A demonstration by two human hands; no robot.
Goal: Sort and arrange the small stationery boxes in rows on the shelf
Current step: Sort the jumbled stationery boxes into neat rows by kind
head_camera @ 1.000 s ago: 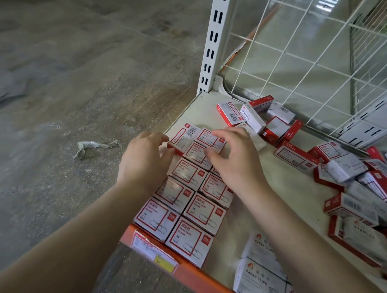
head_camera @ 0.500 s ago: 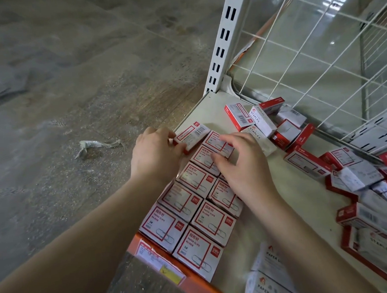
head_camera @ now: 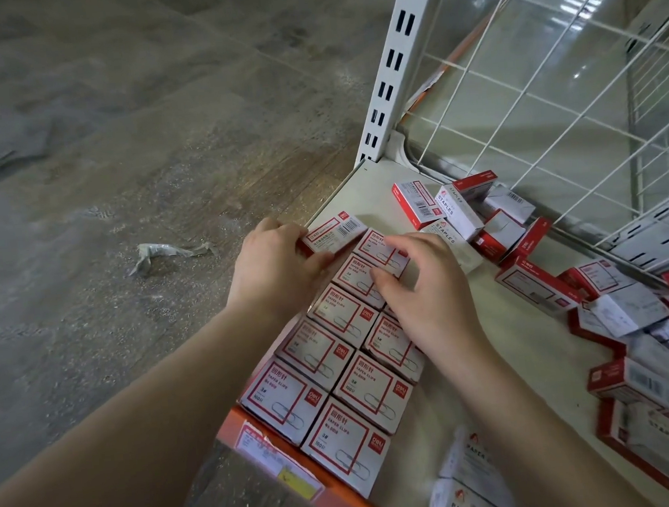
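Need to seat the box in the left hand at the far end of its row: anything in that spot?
Nothing visible. The left hand holds the box at the row's far end; bare shelf lies beyond.

Paper-clip boxes (head_camera: 466, 493) cut off below (one row box under right hand (head_camera: 430, 290)).
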